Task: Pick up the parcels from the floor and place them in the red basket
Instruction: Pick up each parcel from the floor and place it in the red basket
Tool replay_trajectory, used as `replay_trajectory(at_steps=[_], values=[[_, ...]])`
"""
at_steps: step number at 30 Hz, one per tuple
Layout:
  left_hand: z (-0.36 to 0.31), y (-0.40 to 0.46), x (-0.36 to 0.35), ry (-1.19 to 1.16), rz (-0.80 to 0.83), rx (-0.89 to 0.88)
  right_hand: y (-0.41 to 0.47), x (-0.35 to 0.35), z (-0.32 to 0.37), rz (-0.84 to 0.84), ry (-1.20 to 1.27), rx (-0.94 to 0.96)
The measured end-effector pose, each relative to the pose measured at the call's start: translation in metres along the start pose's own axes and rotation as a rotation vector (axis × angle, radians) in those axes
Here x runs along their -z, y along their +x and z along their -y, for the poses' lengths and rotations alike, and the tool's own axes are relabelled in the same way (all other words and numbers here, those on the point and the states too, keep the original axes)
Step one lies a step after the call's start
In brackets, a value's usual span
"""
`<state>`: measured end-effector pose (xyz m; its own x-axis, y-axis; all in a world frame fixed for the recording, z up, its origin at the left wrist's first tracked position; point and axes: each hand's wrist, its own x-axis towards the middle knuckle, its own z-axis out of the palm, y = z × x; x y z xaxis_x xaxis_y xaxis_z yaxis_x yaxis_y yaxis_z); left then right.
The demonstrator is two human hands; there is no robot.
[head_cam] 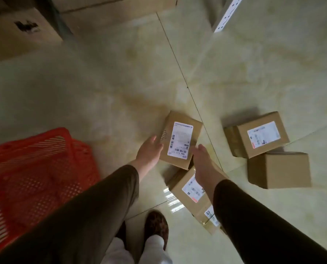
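Labelled parcel at centre, bracketed for a two-sided lift: left hand open at its 9 o'clock edge, right hand open at 5 o'clock. Red basket at 8 o'clock, within reach for unloading.

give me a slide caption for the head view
Both hands, left and right, reach for a labelled parcel beside the red basket.

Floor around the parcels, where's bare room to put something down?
Bare tile lies between the red basket and the labelled parcel both hands reach for, and beyond it toward the big cartons. Crowded on the right: parcels cluster together.
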<state>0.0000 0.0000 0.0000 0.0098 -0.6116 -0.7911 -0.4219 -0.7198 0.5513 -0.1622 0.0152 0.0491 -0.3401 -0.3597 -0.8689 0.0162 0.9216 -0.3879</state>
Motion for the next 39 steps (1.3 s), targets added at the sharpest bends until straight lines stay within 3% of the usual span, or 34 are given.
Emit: replay_trajectory(at_steps=[6, 10, 24, 29, 39], values=[[0.001, 0.019, -0.022, -0.002, 0.056, -0.041, 0.033, -0.013, -0.010, 0.044, 0.075, -0.057], [0.000, 0.000, -0.018, -0.104, 0.000, -0.069, 0.017, -0.011, -0.010, 0.063, 0.137, 0.004], [-0.059, -0.177, 0.110, -0.333, -0.259, -0.278, -0.185, -0.027, 0.048, 0.059, 0.167, 0.430], [-0.031, -0.241, 0.170, -0.405, -0.326, -0.316, -0.253, -0.070, 0.031, 0.132, 0.166, 0.478], [0.088, -0.345, 0.258, -0.650, -0.315, -0.112, -0.346, -0.169, -0.037, 0.255, 0.019, 0.460]])
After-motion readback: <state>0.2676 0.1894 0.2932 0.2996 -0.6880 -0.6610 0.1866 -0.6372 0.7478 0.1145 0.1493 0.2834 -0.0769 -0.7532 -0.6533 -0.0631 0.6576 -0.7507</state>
